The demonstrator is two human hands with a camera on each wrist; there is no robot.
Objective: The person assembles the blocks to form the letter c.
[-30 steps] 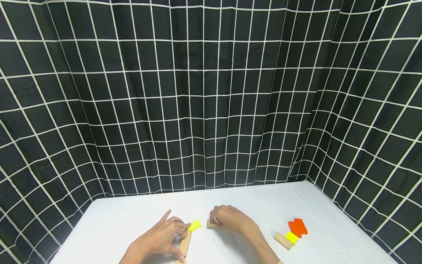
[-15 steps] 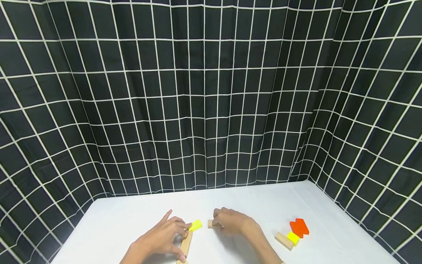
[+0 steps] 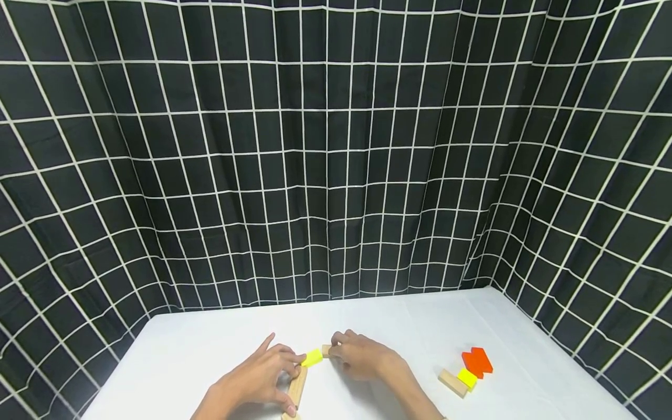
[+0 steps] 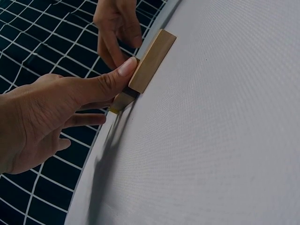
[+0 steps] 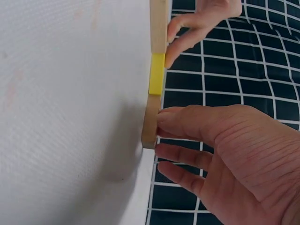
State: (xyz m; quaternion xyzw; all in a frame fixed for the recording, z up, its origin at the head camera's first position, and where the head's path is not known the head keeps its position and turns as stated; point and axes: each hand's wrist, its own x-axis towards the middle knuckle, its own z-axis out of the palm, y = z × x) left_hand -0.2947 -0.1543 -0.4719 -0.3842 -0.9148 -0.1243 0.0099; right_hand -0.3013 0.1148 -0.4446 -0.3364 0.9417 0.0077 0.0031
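At the near middle of the white table [image 3: 199, 344], the right hand [image 3: 362, 356] pinched a wooden block [image 3: 326, 351] just right of a yellow block [image 3: 313, 357]. The two appeared end to end, long axes roughly in line; contact could not be confirmed. The left hand [image 3: 254, 373], fingers spread wide, touched the yellow block and lay along a second wooden block [image 3: 297, 387]. No brand, label or writing was legible.

head | near block [image 3: 290, 416] — cut by bottom edge | far block [image 3: 326, 351] — partly behind right fingers [image 3: 339, 338]
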